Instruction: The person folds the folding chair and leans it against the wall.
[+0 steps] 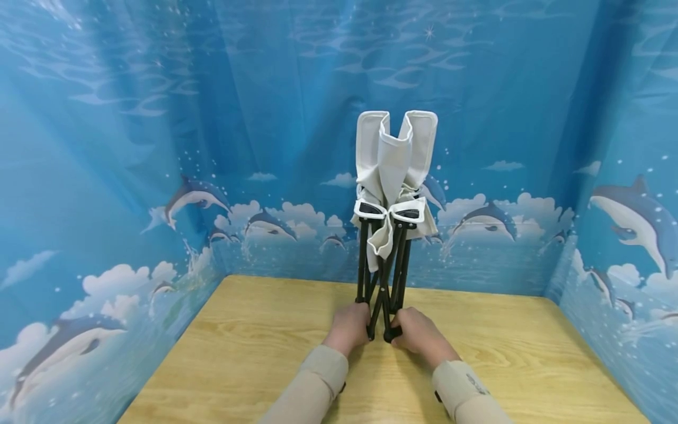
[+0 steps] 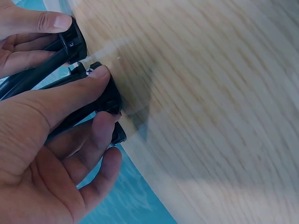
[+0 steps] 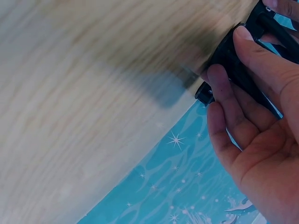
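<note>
Stool (image 1: 389, 235) stands folded and upright at the table's (image 1: 529, 353) twelve o'clock; the left hand (image 1: 349, 327) and right hand (image 1: 418, 333) each grip its stiff black legs near the feet. Light, top-heavy, with floppy fabric; hold the legs.

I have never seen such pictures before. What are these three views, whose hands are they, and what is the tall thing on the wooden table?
A person wears three cameras. The wide picture comes from the head; the two close pictures come from the wrists. On the wooden table stands a folded camping chair, upright, with pale cloth and black legs. The left hand and the right hand each grip the legs near their feet. The left wrist view shows the left hand's fingers curled round the black legs. Behind hangs a blue dolphin backdrop.
</note>
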{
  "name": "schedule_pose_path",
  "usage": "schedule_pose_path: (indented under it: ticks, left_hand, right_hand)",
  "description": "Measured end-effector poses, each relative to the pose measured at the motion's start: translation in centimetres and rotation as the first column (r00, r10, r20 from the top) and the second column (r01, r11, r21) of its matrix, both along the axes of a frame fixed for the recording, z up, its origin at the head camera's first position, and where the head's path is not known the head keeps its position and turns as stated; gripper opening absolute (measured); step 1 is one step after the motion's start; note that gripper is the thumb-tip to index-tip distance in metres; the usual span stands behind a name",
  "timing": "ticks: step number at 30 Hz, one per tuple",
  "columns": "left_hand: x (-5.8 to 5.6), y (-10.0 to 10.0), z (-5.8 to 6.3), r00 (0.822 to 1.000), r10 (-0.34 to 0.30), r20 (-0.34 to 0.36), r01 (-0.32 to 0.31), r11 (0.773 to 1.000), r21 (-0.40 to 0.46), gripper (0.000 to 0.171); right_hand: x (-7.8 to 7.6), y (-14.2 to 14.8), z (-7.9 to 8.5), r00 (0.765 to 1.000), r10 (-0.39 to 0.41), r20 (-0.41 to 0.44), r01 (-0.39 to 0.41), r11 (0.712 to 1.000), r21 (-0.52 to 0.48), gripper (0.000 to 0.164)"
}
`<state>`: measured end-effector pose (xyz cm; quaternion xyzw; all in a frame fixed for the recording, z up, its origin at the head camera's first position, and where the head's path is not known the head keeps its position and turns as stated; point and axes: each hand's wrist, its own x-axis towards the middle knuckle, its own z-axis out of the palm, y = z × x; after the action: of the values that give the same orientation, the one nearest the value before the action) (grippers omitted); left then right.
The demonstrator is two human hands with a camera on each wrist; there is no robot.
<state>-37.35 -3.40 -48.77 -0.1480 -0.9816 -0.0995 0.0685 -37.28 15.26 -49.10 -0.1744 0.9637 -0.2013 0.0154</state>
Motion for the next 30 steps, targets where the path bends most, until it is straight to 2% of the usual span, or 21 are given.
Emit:
schedule_pose_path:
  ticks: [16, 18, 25, 30]
  left_hand:
    - [-0.3, 0.1, 0.3, 1.0, 0.006, 0.017, -0.006, 1.0, 0.01, 0.06]
    - [-0.3, 0.1, 0.3, 1.0, 0.01, 0.025, -0.01, 1.0, 0.013, 0.058]
    - [-0.7, 0.1, 0.4, 0.998, 0.013, 0.057, -0.013, 1.0, -0.002, 0.037]
    - [-1.0, 0.1, 0.4, 0.998, 0.019, 0.059, -0.019, 1.0, -0.001, 0.038]
  right_hand:
    - [-0.7, 0.2, -0.1, 1.0, 0.009, -0.004, -0.009, 1.0, -0.016, 0.018]
    - [-0.7, 0.2, -0.2, 1.0, 0.008, -0.007, -0.008, 1.0, -0.013, 0.018]
    - [-1.1, 0.2, -0.3, 1.0, 0.002, -0.009, -0.002, 1.0, -0.009, 0.019]
    - [-1.3, 0.2, -0.4, 1.0, 0.003, -0.017, -0.003, 1.0, -0.004, 0.02]
